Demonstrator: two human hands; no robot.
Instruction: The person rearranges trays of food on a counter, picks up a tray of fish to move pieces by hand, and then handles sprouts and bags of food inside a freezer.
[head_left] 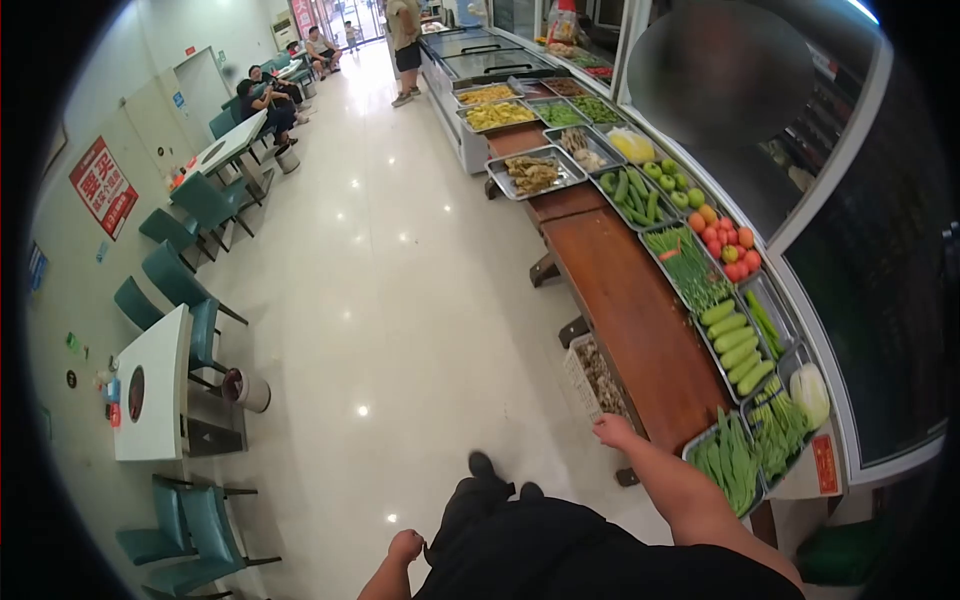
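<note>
Green chairs [180, 275] flank a white table [167, 400] (bin [250, 393] just beside).

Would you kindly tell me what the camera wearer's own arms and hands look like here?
The left hand and right hand are gloveless. The left forearm and right arm are bare, with no watch visible. The black top appears short-sleeved.

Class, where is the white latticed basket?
In the head view, right of centre, the white latticed basket sits below the edge of the brown wooden table, just beyond the person's right hand.
</note>
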